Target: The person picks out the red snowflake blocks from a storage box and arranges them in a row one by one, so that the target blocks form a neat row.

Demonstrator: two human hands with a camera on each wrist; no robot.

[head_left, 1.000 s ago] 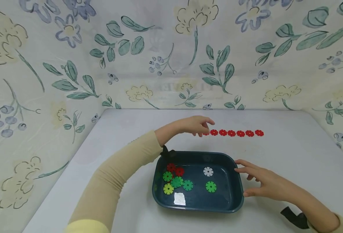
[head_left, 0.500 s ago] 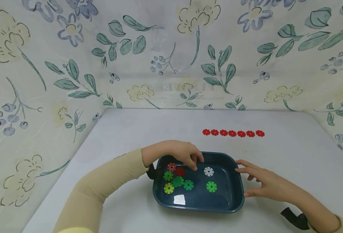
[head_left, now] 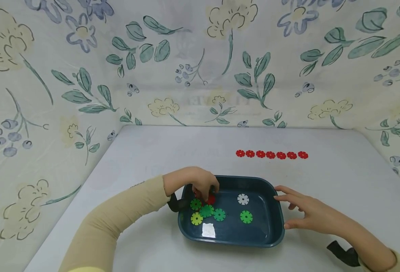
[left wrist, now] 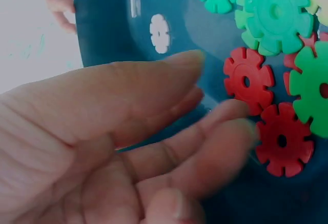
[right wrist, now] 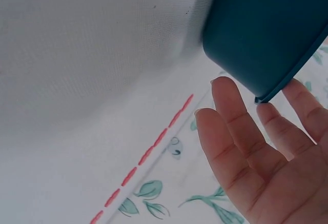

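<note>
My left hand (head_left: pixel 202 182) reaches down into a dark blue tray (head_left: pixel 261 230), over its left side. In the left wrist view its thumb and fingers are apart with nothing between them. Fingertips (left wrist: pixel 246 131) are right at the edge of a red notched plastic disc (left wrist: pixel 285 149); a second red disc (left wrist: pixel 249 75) lies beside it. Green discs (head_left: pixel 206 211) and a yellow disc (head_left: pixel 196 218) lie close by, some overlapping. My right hand (head_left: pixel 310 213) rests at the tray's right end, fingers loosely spread along the rim (right wrist: pixel 287 83).
A straight row of several red discs (head_left: pixel 270 155) lies on the white table (head_left: pixel 152 151) behind the tray. A white disc (head_left: pixel 243 199) and a green disc (head_left: pixel 246 217) sit apart in the tray's right half. Flower-patterned cloth (head_left: pixel 186 94) stands behind the table.
My left hand has come back from the left end of the red row, down into the tray and leftward to the red discs. The right hand has stayed put.
</note>
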